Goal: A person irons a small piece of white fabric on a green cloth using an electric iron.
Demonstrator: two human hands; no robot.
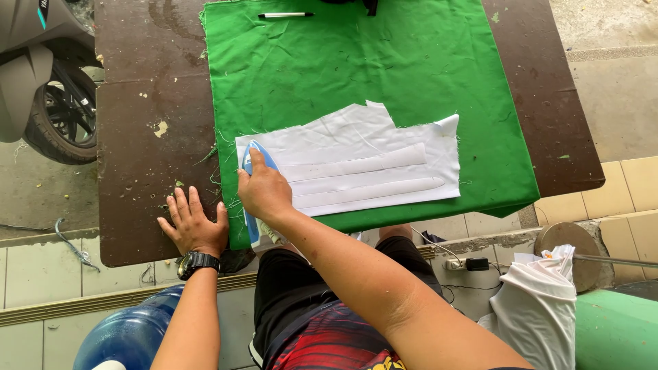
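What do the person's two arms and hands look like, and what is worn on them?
Both arms are bare from hand to upper arm; no sleeves or gloves are in view. The left hand has a black wristwatch with a thick band on its wrist. The right hand wears nothing visible: no ring, no band. The forearms are broad, and the fingernails look short.
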